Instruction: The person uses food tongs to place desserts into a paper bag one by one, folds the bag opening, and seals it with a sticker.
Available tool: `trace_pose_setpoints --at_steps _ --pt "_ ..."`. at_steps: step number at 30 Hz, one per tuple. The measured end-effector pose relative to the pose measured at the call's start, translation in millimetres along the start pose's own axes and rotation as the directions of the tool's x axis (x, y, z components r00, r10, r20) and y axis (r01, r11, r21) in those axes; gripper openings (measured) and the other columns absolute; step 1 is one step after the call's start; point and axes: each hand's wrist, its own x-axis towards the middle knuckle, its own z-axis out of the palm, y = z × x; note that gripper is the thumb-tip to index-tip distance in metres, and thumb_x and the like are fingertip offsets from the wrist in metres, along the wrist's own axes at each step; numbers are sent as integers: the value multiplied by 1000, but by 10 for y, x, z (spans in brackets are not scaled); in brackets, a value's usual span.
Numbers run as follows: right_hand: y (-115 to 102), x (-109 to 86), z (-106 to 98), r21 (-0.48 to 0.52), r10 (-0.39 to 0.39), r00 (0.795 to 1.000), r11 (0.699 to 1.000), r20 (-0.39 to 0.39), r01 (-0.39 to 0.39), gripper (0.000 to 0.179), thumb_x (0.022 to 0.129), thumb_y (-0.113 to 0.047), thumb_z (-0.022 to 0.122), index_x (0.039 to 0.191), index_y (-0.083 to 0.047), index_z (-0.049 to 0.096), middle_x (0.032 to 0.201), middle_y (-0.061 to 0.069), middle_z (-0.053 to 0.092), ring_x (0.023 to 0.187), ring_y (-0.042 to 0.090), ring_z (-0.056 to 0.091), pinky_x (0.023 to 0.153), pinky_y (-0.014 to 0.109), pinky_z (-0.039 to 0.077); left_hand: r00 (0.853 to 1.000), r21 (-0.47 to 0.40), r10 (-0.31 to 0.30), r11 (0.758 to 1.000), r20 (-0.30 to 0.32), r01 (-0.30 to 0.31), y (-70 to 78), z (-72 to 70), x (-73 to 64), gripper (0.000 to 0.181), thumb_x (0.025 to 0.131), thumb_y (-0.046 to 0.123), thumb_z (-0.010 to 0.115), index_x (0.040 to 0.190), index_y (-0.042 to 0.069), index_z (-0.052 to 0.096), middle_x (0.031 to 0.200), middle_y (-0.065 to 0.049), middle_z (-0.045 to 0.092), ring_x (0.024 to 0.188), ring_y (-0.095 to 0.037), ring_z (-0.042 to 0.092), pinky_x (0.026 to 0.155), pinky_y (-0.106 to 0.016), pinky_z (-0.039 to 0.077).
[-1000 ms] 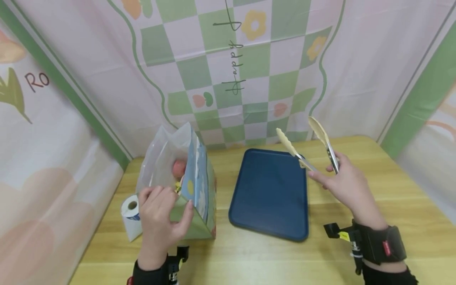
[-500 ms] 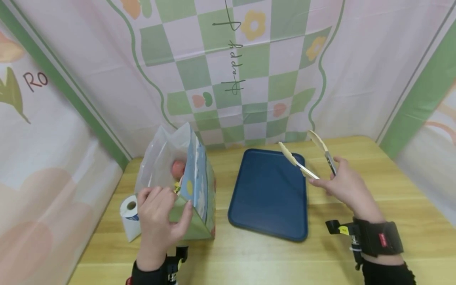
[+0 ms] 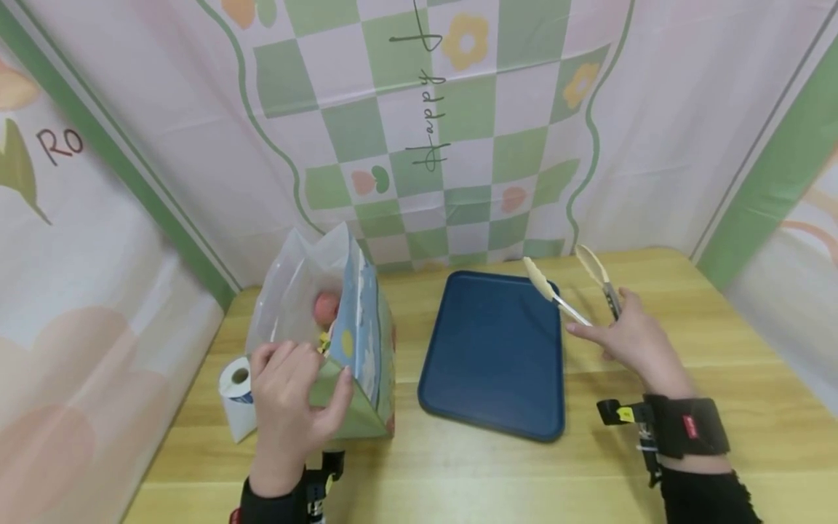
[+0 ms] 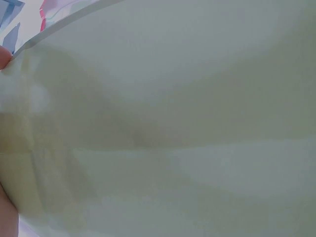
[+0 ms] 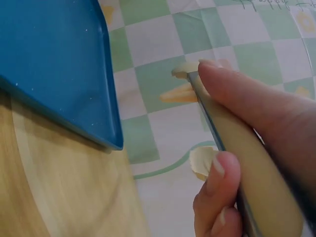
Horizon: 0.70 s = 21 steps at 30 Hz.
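Note:
In the head view, my left hand [image 3: 291,400] grips the near rim of an upright paper bag [image 3: 368,327] with a green and blue print. Inside the bag's mouth, a red round thing [image 3: 326,308] and a bit of something yellow [image 3: 324,340] show; the rest is hidden. The bag's pale side [image 4: 173,108] fills the left wrist view. My right hand [image 3: 638,346] holds metal tongs [image 3: 538,278] with cream tips, their arms spread and nothing between them. The right wrist view shows thumb and fingers around the tongs' handle [image 5: 247,163].
A dark blue tray [image 3: 494,356] lies on the wooden table [image 3: 452,477], right of the bag and below the tongs' tips. A roll of white labels [image 3: 234,378] stands left of the bag. A printed curtain [image 3: 406,218] hangs behind the table.
My right hand has lowered the tongs, and their tips came down toward the tray's far right corner, then a little rightward. My left hand stays on the bag's rim.

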Motion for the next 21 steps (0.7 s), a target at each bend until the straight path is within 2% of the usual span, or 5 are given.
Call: trace_pose_setpoints --at_steps 2,6,14,19,21 --pt "21 12 4 7 6 1000 1000 -1 -6 141 69 -78 64 151 5 -14 135 49 34 74 24 68 58 32 47 1000 -1 1 1000 -2 -1 -3 0 -1 41 90 33 54 60 6 44 56 0 41 54 -17 36 73 -39 30" --pt "69 27 24 25 5 1000 1000 -11 -5 136 73 -76 63 151 8 -10 130 44 41 75 24 67 58 33 47 1000 -2 4 1000 -4 -4 -6 3 -2 41 90 32 54 60 6 44 56 0 41 54 -17 36 73 -39 30" --pt "148 74 82 51 17 999 999 -28 -15 120 77 -72 63 146 14 16 96 22 60 72 25 65 56 35 46 1000 1 9 1000 -10 -9 -5 4 2 41 90 33 54 60 6 44 56 0 41 53 -17 36 73 -39 30" --pt "199 123 96 31 65 998 997 -9 -64 101 76 -78 59 119 12 45 72 8 63 61 22 59 50 33 42 1000 8 8 1000 -4 -8 -1 1 10 41 90 33 54 61 6 45 57 0 42 54 -17 36 73 -40 30" --pt "224 145 106 36 77 997 996 -4 -77 98 73 -81 58 110 9 49 68 6 59 56 19 54 48 33 41 1000 10 7 1000 -4 -7 2 0 10 41 90 33 53 61 6 45 57 0 42 54 -18 36 73 -40 30"
